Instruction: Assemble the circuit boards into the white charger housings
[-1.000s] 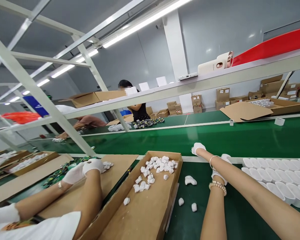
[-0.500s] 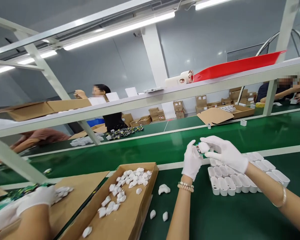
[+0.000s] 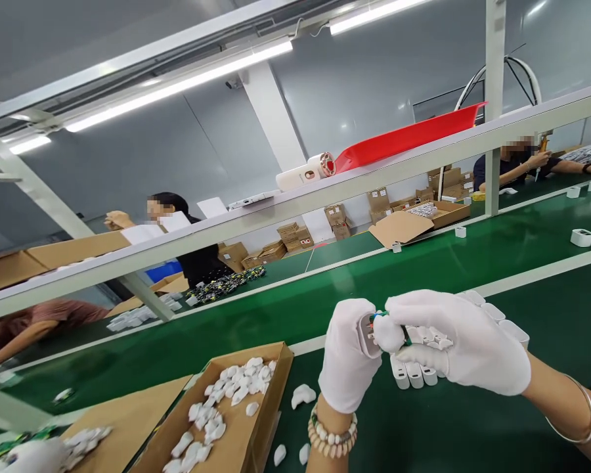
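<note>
Holding 1 casing [image 3: 365, 335], left hand [image 3: 347, 358]; white piece [image 3: 389, 334], right hand [image 3: 465, 341].

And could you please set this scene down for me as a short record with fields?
Left hand: gloved, holding an open white shell
Right hand: gloved, holding a rounded white piece at the shell's opening
Cardboard tray: many small white pieces, left of both hands
Green work surface: three loose white pieces beside the tray
Group of white shells: partly hidden by the right hand
Shelf: white device and long red object
</note>
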`<state>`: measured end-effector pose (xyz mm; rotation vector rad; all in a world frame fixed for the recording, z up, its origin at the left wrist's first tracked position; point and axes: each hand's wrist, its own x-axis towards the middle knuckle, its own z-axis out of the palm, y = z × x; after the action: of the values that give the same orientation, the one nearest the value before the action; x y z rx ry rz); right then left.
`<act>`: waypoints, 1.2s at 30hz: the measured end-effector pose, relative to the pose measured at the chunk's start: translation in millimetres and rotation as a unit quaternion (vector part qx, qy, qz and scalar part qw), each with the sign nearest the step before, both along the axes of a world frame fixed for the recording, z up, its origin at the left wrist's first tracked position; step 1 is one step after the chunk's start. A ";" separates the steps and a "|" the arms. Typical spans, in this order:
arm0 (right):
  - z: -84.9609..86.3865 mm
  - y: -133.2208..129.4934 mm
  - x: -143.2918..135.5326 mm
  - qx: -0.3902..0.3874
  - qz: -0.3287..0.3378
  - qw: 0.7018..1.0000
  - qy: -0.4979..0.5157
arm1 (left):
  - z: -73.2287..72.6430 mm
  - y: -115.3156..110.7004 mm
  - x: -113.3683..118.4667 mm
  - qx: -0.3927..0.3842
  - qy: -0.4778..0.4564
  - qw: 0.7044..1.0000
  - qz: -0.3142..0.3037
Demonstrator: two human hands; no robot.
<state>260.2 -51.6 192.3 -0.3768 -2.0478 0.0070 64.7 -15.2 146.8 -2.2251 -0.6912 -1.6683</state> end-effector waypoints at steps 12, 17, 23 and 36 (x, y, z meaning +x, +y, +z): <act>-1.6 -14.4 -0.5 0.013 -0.085 0.988 -0.126 | 13.4 -11.5 6.6 0.092 0.050 0.992 0.066; -10.5 -20.4 -0.9 0.093 -0.163 0.976 -0.112 | 8.3 -10.2 5.0 0.081 0.033 0.994 0.063; -13.7 -23.6 -2.3 0.107 -0.170 0.972 -0.124 | 5.5 -10.9 5.4 0.085 0.028 0.994 0.070; -16.4 -21.9 -5.1 0.114 -0.178 0.973 -0.091 | 7.1 -10.1 6.0 0.085 0.046 0.994 0.052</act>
<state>255.2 -73.5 176.0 -0.6128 -2.1039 -0.4947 70.7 -25.2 153.9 -2.0954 -0.6054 -1.5063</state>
